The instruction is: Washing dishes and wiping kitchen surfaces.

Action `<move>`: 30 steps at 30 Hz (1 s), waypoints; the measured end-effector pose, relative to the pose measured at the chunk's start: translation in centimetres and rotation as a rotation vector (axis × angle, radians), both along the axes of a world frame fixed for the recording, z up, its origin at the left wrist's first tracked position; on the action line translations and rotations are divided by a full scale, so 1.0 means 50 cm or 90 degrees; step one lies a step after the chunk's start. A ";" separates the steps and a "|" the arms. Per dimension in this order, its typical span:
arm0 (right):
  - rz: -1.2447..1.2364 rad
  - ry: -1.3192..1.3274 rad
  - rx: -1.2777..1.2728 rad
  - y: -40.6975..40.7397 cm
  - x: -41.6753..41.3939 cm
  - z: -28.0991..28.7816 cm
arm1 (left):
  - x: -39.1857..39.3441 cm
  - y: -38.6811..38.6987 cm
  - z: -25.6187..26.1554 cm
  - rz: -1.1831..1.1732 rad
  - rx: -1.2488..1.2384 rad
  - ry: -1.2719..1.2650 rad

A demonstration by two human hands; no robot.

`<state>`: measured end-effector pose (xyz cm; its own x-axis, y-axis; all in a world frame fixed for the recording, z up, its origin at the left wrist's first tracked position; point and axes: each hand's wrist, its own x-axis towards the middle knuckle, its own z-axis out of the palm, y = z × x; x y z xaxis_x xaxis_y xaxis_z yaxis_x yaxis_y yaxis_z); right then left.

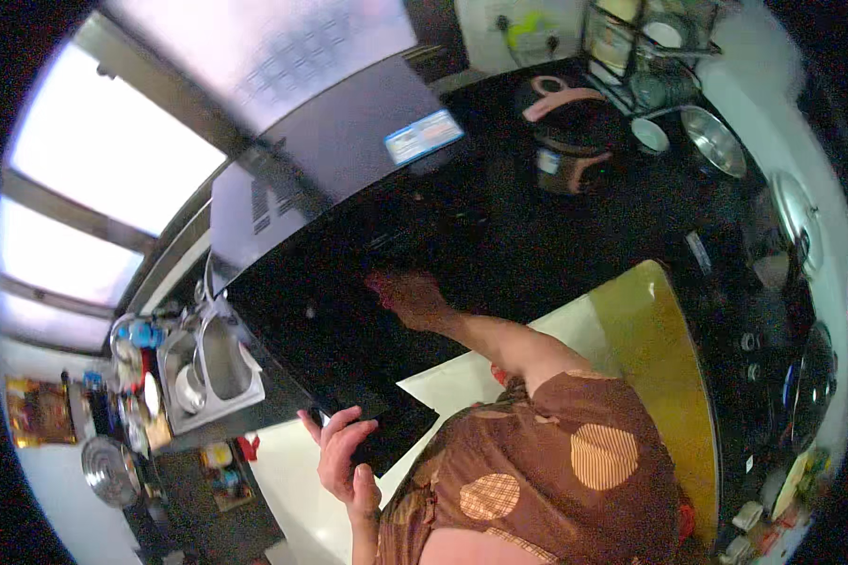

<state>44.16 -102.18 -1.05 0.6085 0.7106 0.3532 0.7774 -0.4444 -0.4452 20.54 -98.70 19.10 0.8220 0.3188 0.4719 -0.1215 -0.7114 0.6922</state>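
Note:
My left hand (343,452) is at the lower middle, palm up, its fingers apart and slightly bent, beside the edge of a black glossy surface (396,424). Nothing is plainly held in it; a small bright spot shows between the fingers. My right arm reaches across, and my right hand (406,296) is over the dark countertop (523,247). That hand is dim and blurred, so its fingers and anything in them cannot be made out. Ahead of it, a blue-and-white card or packet (424,138) lies by the window-side ledge.
A steel sink (230,367) with a bowl is at the left. Toward the top right are a dark pot with pinkish handles (572,169), a steel pan (714,141) and a dish rack (650,49). Several lids and pans line the right side. A yellow-green panel (657,339) is beside my body.

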 end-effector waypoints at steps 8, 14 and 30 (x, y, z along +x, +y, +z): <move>-0.227 -0.003 0.005 -0.341 0.054 -0.020 | 0.087 -0.048 -0.001 -0.033 0.083 0.011; -0.318 -0.137 0.011 -0.402 0.172 -0.065 | 0.160 -0.083 -0.014 -0.012 0.101 0.010; -0.405 0.016 0.074 -0.679 0.179 -0.064 | 0.291 -0.088 -0.049 0.088 0.136 0.004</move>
<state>53.13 -136.11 -4.27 0.9072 0.1658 0.3866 0.3664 -0.7629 -0.5327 35.08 -103.11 16.67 0.7805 0.3222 0.5358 -0.0089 -0.8511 0.5249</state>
